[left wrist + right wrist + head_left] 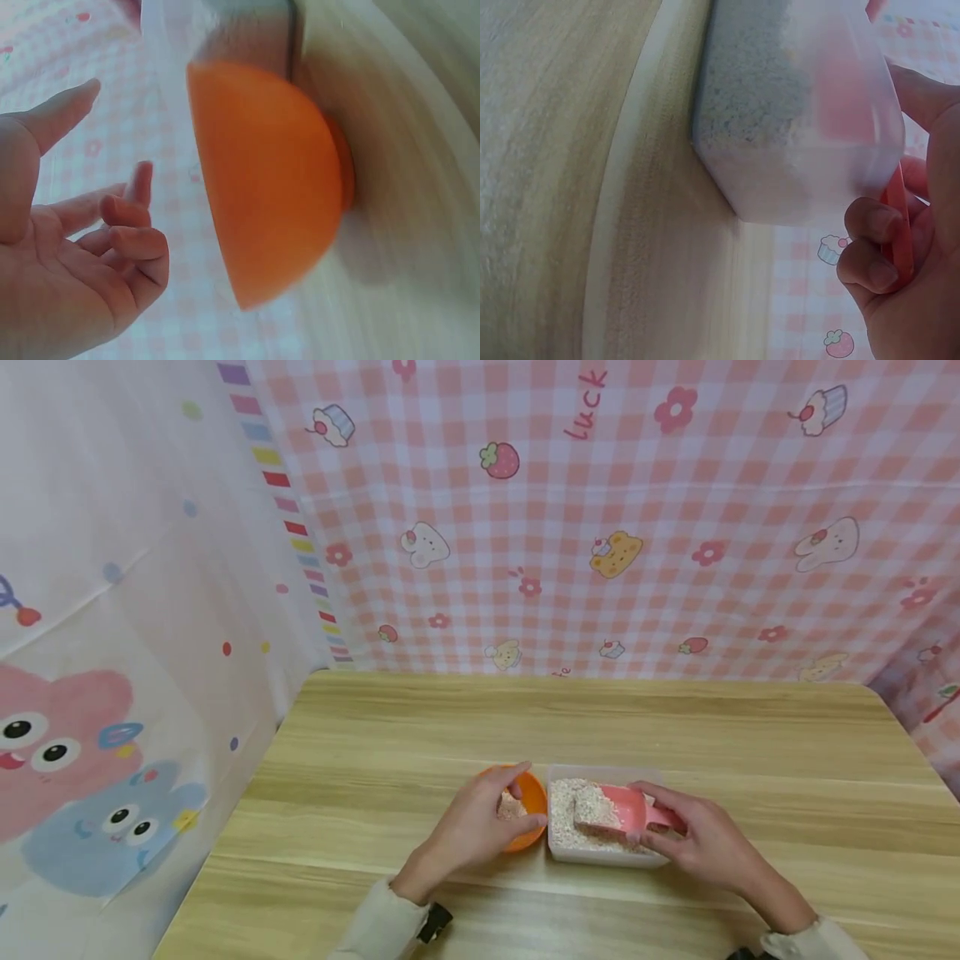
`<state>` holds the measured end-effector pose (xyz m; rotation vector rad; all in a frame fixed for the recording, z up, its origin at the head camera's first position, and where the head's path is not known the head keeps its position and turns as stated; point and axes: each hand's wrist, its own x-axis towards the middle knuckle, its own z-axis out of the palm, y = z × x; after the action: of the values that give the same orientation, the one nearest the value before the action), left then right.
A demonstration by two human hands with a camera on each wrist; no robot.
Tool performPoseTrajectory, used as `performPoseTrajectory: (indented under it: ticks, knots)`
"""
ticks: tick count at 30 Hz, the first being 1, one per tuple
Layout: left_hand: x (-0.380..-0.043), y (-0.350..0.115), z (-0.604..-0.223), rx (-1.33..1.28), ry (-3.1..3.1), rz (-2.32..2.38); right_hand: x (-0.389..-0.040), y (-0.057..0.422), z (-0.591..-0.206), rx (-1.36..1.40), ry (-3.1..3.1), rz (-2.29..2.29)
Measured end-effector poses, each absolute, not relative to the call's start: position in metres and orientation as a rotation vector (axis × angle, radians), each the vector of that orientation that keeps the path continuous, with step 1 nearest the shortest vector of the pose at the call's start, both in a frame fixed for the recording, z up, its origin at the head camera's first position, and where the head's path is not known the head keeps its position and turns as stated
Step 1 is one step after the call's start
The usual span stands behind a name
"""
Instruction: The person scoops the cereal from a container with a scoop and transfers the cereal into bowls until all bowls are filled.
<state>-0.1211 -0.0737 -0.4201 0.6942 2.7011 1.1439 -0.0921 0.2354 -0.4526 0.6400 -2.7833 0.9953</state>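
My right hand [701, 831] grips the handle of a pink scoop [630, 808], its bowl heaped with pale oat flakes [594, 806]. The scoop lies over a translucent plastic box [607, 857] that holds more of the flakes. In the right wrist view, my fingers curl round the red-pink handle [901, 232] beside the box wall. My left hand [480, 818] hovers over an orange bowl [534, 797], thumb and fingers spread apart and holding nothing. Some flakes [512, 807] show inside the bowl. In the left wrist view, the hand [82, 247] is apart from the bowl's rim.
Bowl and box stand side by side on a wood-grain table [420, 718]. A pink checked cloth [555, 527] hangs behind the table's back edge, and a white printed cloth [172, 635] hangs at the left.
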Motion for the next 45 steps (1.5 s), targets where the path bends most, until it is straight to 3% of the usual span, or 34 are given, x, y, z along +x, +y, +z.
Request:
performPoseTrajectory:
  ticks: [14,26,45]
  knots:
    - [-0.128,-0.116,-0.421,0.606,2.721,1.228,-0.092,0.236,-0.456,0.674,-2.731,0.983]
    - [-0.137,-0.143,-0.444,0.595,2.637,1.148,-0.091,0.235,-0.456,0.618,-2.751,1.02]
    - [-0.142,-0.141,-0.463,0.595,2.418,1.163,-0.09,0.234,-0.458,0.622,-2.732,1.048]
